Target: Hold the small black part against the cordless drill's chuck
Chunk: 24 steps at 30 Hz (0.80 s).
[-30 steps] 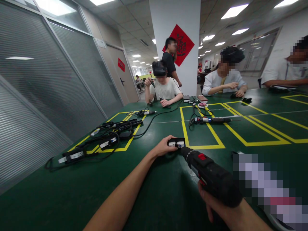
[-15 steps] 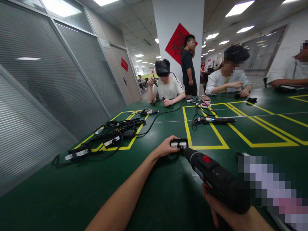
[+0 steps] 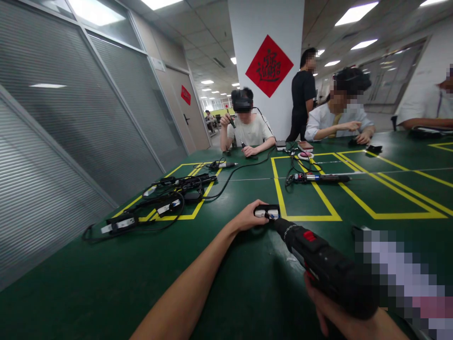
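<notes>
Signs: 1 red diamond sign (image 3: 269, 66) on pillar (image 3: 267, 19) w/ blk Chinese chars; 1 smaller sign (image 3: 186, 95) on door (image 3: 177, 85), too sm. to read | L grip (image 3: 248, 216): pinches L end of 1 blk box (image 3: 271, 207), 2 wht blocks (image 3: 260, 213) inside, on grn counter (image 3: 247, 283) | R grip (image 3: 322, 297): wraps underside of 1 blk/red drill (image 3: 322, 255), nose at box's R end

Glass partition (image 3: 106, 75) w/ blinds (image 3: 38, 203) filled frame L, door (image 3: 180, 104) beside it; white pillar (image 3: 265, 19) w/ red diamond sign (image 3: 269, 66) stood upper ctr; ceiling lights (image 3: 356, 13) shone above; green table (image 3: 106, 283) spanned bottom.
</notes>
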Motion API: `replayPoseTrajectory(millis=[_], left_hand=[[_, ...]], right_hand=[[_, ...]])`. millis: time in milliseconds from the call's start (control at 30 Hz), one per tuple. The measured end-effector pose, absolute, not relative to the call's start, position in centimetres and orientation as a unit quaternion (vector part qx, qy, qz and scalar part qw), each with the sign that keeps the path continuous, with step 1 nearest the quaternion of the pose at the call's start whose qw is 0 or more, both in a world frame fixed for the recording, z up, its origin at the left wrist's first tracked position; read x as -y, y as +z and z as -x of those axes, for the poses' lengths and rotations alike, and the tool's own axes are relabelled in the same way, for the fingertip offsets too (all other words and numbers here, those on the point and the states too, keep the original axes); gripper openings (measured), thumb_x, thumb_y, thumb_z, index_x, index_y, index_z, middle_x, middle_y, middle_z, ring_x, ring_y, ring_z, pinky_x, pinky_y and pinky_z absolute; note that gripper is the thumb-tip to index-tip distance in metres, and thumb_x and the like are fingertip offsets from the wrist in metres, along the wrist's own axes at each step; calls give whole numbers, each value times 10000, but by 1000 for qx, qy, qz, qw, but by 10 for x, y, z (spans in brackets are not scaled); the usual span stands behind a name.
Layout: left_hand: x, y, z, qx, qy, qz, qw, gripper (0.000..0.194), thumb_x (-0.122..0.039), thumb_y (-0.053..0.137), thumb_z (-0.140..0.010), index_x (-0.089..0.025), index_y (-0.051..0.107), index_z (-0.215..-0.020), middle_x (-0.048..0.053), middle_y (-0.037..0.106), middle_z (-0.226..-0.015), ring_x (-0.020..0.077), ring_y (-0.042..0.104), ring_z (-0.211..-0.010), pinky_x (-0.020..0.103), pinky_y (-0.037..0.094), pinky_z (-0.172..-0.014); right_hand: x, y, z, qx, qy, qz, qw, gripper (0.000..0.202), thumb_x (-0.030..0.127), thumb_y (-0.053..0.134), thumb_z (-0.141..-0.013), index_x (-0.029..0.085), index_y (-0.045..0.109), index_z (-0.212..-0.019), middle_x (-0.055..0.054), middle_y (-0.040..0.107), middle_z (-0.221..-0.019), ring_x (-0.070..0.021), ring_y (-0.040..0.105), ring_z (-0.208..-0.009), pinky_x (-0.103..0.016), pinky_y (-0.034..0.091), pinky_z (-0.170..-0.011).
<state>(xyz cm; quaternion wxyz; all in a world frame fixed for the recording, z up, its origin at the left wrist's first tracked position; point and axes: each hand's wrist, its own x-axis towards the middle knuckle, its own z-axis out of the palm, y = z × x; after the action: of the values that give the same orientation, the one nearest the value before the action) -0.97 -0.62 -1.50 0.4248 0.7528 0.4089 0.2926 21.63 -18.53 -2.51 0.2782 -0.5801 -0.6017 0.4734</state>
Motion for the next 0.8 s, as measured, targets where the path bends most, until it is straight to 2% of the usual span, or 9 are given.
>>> replayPoseTrajectory(millis=[133,233,333,533,667,800], left_hand=[[6,-15,10,-410,291,-752,426,488,-217,641,-629,-155,490,-1089,16,565,-898,112,507,-739,228,415,-681],[6,-16,10,-410,294,-755,419,484,-225,641,-632,-157,493,-1087,16,563,-898,113,506,-742,226,415,-679],[4,-17,11,-407,293,-759,416,485,-232,640,-637,-154,490,-1092,18,562,-897,114,502,-741,221,412,-664],[4,-18,12,-405,291,-762,413,484,-264,640,-651,-160,489,-1099,22,564,-916,130,506,-773,235,412,-686],[5,-14,11,-401,295,-755,426,436,-314,606,-694,-168,496,-1091,27,569,-948,149,515,-830,264,408,-746],[5,-12,11,-391,294,-752,441,438,-306,601,-699,-161,490,-1098,36,571,-970,161,519,-857,277,406,-772]], right_hand=[[184,-28,-217,626,457,577,258,305,417,437,-789,187,607,-896,26,578,-378,-132,537,-308,-251,440,-400],[183,-20,-216,629,476,560,252,251,383,416,-805,191,562,-875,48,542,-345,-132,545,-300,-221,403,-361],[185,-12,-216,621,478,561,266,191,363,466,-784,202,545,-848,55,558,-394,-114,543,-300,-206,404,-356],[187,-15,-215,592,502,565,281,244,379,474,-788,209,572,-933,85,489,-323,-128,548,-326,-230,433,-394],[186,-19,-217,607,506,555,261,206,354,434,-799,206,566,-855,67,514,-348,-113,534,-318,-214,404,-376],[186,-18,-218,618,501,537,280,174,326,466,-769,199,568,-830,42,563,-405,-120,563,-345,-217,428,-389]])
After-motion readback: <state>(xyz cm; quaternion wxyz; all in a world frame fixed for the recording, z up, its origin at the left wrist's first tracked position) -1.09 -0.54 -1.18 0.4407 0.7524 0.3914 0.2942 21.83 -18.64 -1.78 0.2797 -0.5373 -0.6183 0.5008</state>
